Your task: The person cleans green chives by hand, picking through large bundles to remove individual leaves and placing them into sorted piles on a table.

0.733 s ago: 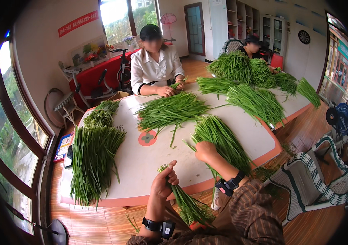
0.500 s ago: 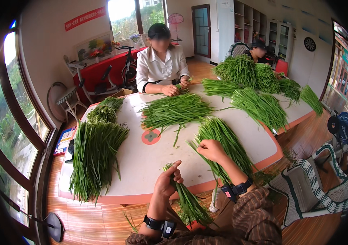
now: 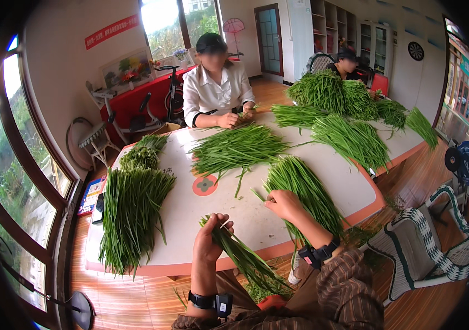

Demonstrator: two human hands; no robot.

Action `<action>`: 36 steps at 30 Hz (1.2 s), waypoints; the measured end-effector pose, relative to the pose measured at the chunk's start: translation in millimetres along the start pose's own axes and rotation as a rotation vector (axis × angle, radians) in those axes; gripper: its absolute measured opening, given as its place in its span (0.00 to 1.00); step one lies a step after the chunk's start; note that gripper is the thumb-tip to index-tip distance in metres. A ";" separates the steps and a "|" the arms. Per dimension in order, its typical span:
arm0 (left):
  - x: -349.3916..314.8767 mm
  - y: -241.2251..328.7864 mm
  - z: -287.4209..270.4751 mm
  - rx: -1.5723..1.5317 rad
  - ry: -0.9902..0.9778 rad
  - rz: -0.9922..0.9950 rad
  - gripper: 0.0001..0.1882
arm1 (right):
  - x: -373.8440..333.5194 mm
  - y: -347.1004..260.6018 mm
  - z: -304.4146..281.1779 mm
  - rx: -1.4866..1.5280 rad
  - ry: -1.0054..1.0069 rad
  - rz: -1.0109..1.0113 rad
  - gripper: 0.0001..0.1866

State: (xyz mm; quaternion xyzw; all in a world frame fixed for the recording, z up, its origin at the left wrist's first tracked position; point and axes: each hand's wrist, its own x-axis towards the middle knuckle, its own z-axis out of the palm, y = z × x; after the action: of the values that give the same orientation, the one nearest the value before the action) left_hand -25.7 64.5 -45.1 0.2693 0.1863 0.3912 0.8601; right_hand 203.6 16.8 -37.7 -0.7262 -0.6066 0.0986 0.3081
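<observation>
Left hand [image 3: 210, 240]: was closed around a green stalk bunch [image 3: 246, 257] at the tabletop's [image 3: 186, 223] near edge.
Right hand [image 3: 288, 208]: was narrowed beside the right stalk pile [image 3: 307, 190], over the tabletop; I could not tell whether it gripped any.
Left stalk pile [image 3: 132, 217]: lay at the tabletop's left end.

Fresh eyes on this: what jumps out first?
Piles of long green stalks on the white table, with the tallest heap toward the back right. Up front, the left hand grips a bundle of stalks; the right hand is at the left edge of another pile. Opposite, a co-worker in a white shirt.
</observation>
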 end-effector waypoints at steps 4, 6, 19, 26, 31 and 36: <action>0.0 3.0 8.6 -0.074 -0.057 -0.013 0.10 | 21.0 20.7 15.8 -0.293 -0.015 0.046 0.13; -1.5 3.4 5.0 -0.048 -0.033 -0.004 0.09 | 28.4 19.1 31.7 -0.397 -0.070 0.153 0.10; 13.1 -12.6 4.3 -0.002 -0.038 -0.098 0.19 | -3.7 -6.1 10.9 0.948 -0.411 -0.091 0.08; 10.3 -7.9 22.2 0.099 -0.038 0.005 0.15 | -32.6 -29.4 5.5 1.111 -0.615 0.036 0.09; 7.2 -7.3 23.1 0.185 -0.024 0.052 0.12 | -36.5 -40.9 0.7 1.138 -0.588 0.055 0.11; 6.6 -6.5 21.9 0.156 0.064 0.109 0.12 | -39.8 -41.7 3.8 1.008 -0.392 0.048 0.12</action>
State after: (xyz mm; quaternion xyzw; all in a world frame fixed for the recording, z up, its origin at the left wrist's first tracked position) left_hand -6.3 59.1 -32.5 0.3324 0.2287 0.4301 0.8076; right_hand 157.7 -16.3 -26.2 -0.4701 -0.5135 0.5179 0.4970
